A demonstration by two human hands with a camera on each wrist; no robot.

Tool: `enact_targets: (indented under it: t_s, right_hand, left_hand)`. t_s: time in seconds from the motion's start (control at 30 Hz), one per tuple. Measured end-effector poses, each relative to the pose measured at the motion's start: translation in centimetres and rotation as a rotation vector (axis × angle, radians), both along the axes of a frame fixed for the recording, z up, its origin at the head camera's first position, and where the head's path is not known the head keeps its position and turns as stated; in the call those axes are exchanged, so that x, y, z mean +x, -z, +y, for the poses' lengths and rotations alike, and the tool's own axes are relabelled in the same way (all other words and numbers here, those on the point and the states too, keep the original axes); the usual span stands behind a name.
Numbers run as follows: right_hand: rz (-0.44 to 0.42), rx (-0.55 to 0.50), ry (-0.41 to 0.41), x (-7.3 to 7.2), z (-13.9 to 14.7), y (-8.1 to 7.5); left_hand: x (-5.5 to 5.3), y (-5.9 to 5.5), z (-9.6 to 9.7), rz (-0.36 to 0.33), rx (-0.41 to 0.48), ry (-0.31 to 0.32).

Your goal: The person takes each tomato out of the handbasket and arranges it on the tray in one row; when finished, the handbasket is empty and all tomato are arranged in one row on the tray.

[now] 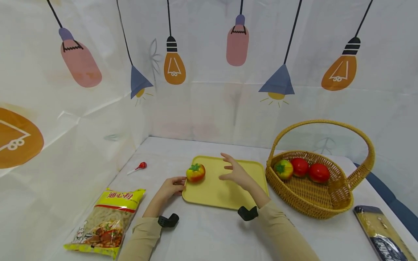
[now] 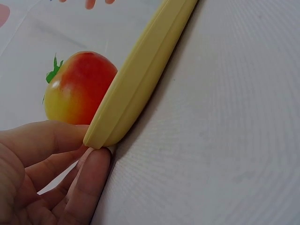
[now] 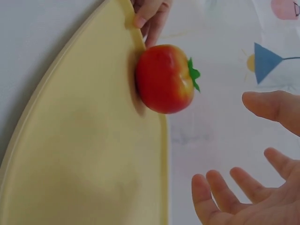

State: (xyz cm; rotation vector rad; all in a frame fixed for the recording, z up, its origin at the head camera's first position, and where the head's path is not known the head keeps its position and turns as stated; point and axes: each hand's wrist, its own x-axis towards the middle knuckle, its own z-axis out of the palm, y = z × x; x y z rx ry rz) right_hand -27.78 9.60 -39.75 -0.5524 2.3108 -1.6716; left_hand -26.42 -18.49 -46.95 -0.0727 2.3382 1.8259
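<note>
A yellow tray (image 1: 228, 188) lies on the white table, with a red-and-yellow tomato (image 1: 196, 173) with green leaves at its left end. My left hand (image 1: 171, 188) pinches the tray's left edge between thumb and fingers, as the left wrist view shows beside the tomato (image 2: 82, 89). Above the tray's right half hovers my right hand (image 1: 240, 175), its fingers spread and nothing in them. The right wrist view has that hand (image 3: 262, 192) apart from the tomato (image 3: 164, 79), which sits on the tray (image 3: 84, 126).
A wicker basket (image 1: 313, 206) with a tall handle stands at the right, holding several tomatoes (image 1: 319, 173). Front right lies a dark-and-gold package (image 1: 383, 232). On the left are a bag of pasta (image 1: 107, 221) and a red lollipop (image 1: 141, 165). Printed sheeting (image 1: 202, 108) rises behind.
</note>
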Motion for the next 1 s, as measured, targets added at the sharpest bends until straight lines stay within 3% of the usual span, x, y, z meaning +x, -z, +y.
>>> enact_targets:
  t_s: [1.0]
  right_hand:
    - [0.017, 0.033, 0.030, 1.1, 5.2, -1.4]
  left_hand:
    - [0.0, -0.1, 0.1, -0.020, -0.016, -0.002]
